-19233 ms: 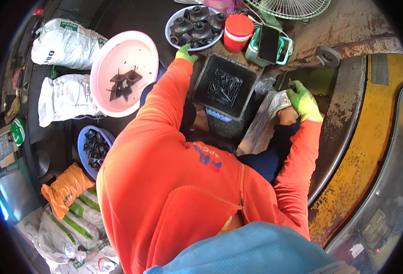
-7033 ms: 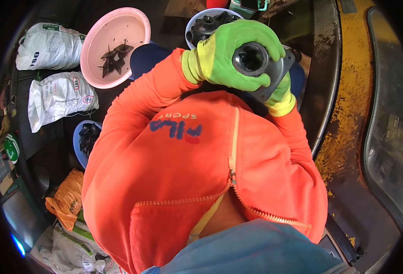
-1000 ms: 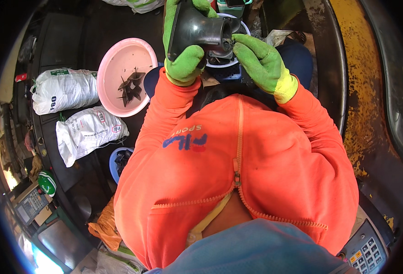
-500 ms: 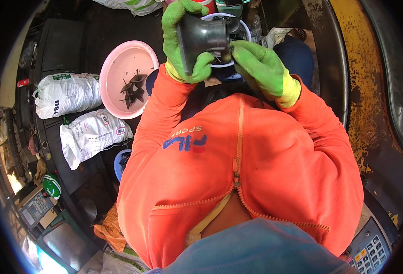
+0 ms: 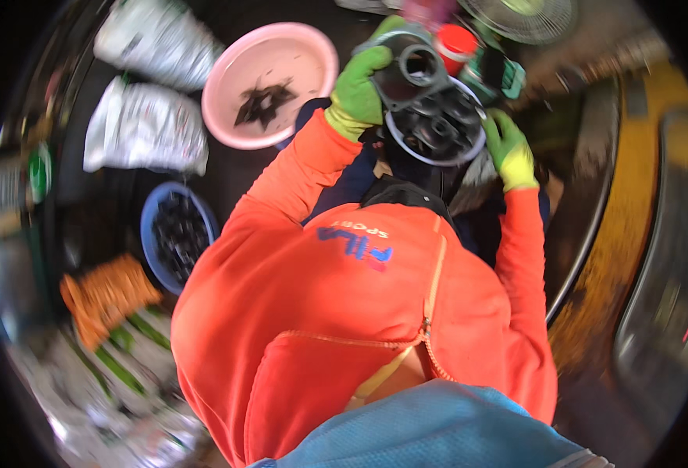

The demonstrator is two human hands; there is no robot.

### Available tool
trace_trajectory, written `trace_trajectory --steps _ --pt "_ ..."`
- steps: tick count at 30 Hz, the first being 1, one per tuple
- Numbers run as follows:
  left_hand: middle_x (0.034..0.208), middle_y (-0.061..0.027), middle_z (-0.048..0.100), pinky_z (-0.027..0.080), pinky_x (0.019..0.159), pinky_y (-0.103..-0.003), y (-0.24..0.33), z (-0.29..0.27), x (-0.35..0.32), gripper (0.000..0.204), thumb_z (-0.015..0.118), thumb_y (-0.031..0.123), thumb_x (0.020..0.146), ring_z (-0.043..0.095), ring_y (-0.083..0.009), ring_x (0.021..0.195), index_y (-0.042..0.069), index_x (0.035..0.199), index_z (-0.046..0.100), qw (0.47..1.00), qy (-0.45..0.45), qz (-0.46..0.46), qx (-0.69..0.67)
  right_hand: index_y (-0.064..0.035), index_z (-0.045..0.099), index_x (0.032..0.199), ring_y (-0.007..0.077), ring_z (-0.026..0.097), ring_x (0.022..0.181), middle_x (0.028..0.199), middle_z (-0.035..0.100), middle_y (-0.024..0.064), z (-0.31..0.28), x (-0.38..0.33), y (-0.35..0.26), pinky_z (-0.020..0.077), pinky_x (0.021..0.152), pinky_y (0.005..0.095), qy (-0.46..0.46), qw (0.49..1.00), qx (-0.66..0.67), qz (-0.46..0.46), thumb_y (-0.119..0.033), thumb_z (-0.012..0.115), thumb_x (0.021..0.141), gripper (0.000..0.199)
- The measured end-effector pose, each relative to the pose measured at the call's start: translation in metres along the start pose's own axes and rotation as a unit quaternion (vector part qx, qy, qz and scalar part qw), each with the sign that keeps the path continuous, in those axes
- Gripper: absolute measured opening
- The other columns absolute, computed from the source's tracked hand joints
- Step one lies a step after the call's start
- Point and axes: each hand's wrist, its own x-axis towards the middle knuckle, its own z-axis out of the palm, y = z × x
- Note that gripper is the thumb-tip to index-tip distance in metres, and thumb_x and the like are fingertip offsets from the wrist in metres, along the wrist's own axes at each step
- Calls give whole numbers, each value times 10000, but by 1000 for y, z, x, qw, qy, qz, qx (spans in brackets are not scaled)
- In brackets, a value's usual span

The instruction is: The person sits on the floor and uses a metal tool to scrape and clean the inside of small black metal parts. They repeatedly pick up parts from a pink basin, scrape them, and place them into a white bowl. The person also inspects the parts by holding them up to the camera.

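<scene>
My left hand (image 5: 359, 86), in a green glove with a yellow cuff, is closed on a black plastic fitting (image 5: 394, 82) with a flared body. The round hole of the fitting faces up, over the left edge of a pale bowl (image 5: 469, 156). Several glossy black round parts (image 5: 437, 129) fill this bowl. My gloved right hand (image 5: 508, 140) is at the bowl's right rim, its fingers apart and nothing visible in them. Motion blur hides whether it touches the rim.
Left of the bowl stands a pink basin (image 5: 213, 101) holding dark pointed pieces (image 5: 264, 105). A blue basin (image 5: 152, 253) of black parts and white sacks (image 5: 147, 129) lie further left. Beyond the bowl are a red-lidded container (image 5: 455, 43) and a fan (image 5: 523, 15). Yellow machinery (image 5: 593, 312) borders the right.
The view has swung round. My left hand has turned the black fitting so its round hole faces up. My right hand has moved away from the fitting to the bowl's right side.
</scene>
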Motion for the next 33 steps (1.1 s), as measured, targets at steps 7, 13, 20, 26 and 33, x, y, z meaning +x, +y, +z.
trace_trajectory --steps 7,13,20,26,33 --pt "1084 -119 704 520 894 -360 69 -127 -161 302 550 207 939 667 -254 1010 38 1167 653 731 523 137 416 -114 629 942 6 310 491 640 416 -96 62 -42 96 234 426 211 -193 907 265 264 -302 611 978 192" --pt "1223 -124 654 496 958 -391 110 -249 -396 451 650 427 860 614 -278 1167 154 1218 656 211 492 -497 683 -97 646 968 23 344 480 627 430 -83 48 -39 93 260 433 202 -241 860 298 336 -300 595 984 209" --pt "1250 35 616 435 1006 -350 238 -264 -487 322 487 302 969 504 -196 1223 254 1244 647 -45 335 -554 761 -100 638 975 13 323 463 602 404 -100 43 -41 80 240 420 206 -224 831 329 388 -293 606 982 195" --pt "1187 22 639 450 994 -328 199 -279 -389 200 568 204 871 565 -177 1157 208 1004 717 55 134 -366 919 -103 649 982 23 362 511 639 435 -93 40 -53 68 281 456 198 -241 837 321 371 -289 597 982 193" --pt "1304 -28 599 471 998 -332 98 -258 -276 249 572 164 863 556 -226 1208 146 1075 701 163 39 -92 982 -46 670 987 124 548 678 836 605 13 18 -69 85 444 577 276 -237 919 184 257 -239 570 971 218"
